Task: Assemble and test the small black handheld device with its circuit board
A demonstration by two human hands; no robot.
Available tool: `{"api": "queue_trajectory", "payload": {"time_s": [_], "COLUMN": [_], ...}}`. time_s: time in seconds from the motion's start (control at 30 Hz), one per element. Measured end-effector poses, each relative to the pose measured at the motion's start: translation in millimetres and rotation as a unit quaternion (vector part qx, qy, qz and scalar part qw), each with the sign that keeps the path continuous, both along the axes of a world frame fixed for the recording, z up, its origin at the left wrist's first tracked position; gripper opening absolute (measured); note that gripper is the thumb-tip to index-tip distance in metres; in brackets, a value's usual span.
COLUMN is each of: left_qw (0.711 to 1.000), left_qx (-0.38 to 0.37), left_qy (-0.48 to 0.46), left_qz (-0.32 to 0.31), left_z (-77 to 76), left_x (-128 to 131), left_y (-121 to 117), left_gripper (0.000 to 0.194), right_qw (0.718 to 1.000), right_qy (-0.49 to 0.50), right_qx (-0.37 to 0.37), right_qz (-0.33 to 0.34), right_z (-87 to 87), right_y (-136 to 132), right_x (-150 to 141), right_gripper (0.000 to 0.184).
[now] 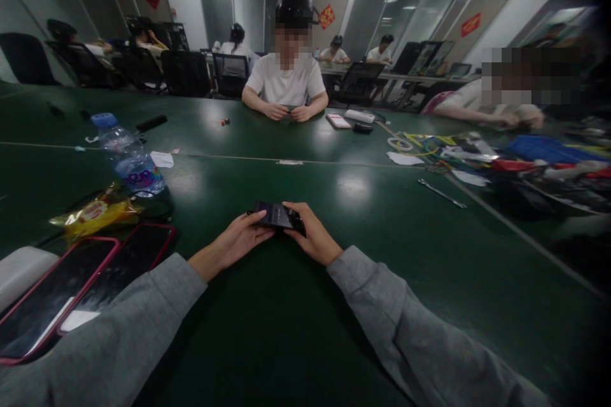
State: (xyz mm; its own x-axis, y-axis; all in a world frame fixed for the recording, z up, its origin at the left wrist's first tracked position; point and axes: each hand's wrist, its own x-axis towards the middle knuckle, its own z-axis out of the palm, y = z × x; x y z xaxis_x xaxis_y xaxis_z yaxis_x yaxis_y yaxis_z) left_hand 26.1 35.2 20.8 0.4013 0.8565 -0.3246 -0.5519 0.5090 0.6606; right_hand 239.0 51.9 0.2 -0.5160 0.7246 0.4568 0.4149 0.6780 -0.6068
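Between both hands, just above or on the green table (296, 305), is a small dark rectangular device (275, 216). Its upper face is flat with faint pale markings, and its right end looks bulkier and glossy black. My left hand (236, 238) grips the left end, thumb on top and fingers beneath. Around the right end my right hand (312, 235) is closed, with fingers over the far edge and thumb at the near side. The device's underside is hidden, and its exact kind cannot be made out.
To the left are a water bottle (131, 159), a yellow snack packet (98, 213), two red-edged phones (57, 292) and a white object (23, 273). A wrench (442, 193) and tangled cables (429, 146) lie right. Across the table a person (286, 76) handles something small.
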Motion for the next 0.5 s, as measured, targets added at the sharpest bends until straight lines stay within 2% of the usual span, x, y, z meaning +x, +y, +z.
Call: {"api": "queue_trajectory", "payload": {"time_s": [0.27,0.5], "left_qw": [1.000,1.000], "left_qx": [-0.002,0.004], "left_qy": [-0.003,-0.029], "left_qz": [-0.003,-0.012], "left_z": [-1.7,-5.3], "left_x": [-1.5,-2.8], "left_y": [0.8,1.8], "left_gripper": [0.055,0.051], "right_qw": [1.000,1.000], "right_qy": [0.003,0.009], "right_qx": [-0.011,-0.011], "right_qz": [-0.007,-0.007], "right_z": [-1.0,-0.3], "right_y": [0.8,1.9], "right_x": [0.4,0.7], "right_gripper": [0.059,0.058]}}
